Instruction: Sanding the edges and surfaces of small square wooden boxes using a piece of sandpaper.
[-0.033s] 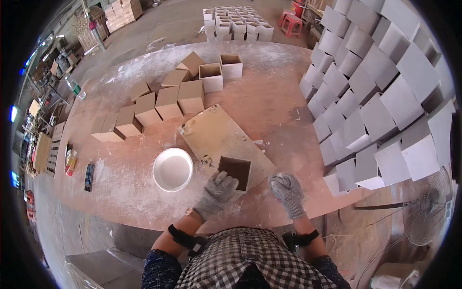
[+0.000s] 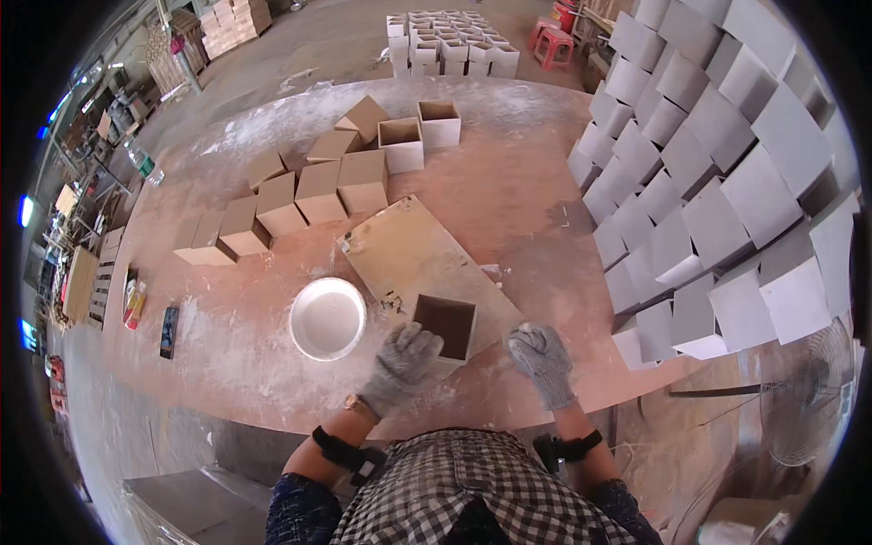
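Note:
A small open brown wooden box stands on the near end of a flat wooden board lying on the dusty table. My left hand, in a grey knit glove, grips the box's near left corner. My right hand, also gloved, rests with curled fingers on the table by the board's near right corner, a short way right of the box and apart from it. Nothing shows in its fingers.
A white round bowl sits left of the box. Several brown boxes stand in rows farther back. White-painted boxes are stacked along the right. More white boxes and a red stool stand on the floor beyond.

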The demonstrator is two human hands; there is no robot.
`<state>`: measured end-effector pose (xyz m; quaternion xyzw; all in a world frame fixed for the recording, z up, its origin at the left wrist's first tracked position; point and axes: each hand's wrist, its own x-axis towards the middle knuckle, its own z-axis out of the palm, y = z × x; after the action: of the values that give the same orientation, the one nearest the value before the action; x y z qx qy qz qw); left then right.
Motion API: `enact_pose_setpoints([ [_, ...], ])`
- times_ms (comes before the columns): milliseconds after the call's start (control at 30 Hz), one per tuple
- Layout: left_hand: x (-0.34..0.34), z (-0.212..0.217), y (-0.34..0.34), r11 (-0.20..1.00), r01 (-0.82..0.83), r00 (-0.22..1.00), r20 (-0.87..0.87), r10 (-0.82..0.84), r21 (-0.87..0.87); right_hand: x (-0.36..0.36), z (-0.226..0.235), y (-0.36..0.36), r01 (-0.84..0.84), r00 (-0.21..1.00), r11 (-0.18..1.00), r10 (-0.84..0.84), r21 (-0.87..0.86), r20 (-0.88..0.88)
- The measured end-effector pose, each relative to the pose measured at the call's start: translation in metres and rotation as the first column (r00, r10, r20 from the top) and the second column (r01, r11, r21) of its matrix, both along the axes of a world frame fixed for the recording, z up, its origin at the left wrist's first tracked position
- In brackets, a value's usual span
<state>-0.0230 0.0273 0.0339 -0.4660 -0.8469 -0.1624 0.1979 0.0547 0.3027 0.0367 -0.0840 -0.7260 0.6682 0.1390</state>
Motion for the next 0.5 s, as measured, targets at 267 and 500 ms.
enact_pose_setpoints([
  [267, -0.005, -0.031, -0.026, 0.998, -0.025, 0.999, -0.029, 0.027, 0.055, -0.076, 0.002, -0.030, -0.245, 0.954, 0.786, 0.301, 0.568, -0.006],
  [500, -0.002, -0.039, -0.023, 0.997, -0.080, 0.995, -0.050, 0.081, 0.020, 0.009, -0.004, -0.053, -0.212, 0.874, 0.695, 0.449, 0.687, -0.184],
])
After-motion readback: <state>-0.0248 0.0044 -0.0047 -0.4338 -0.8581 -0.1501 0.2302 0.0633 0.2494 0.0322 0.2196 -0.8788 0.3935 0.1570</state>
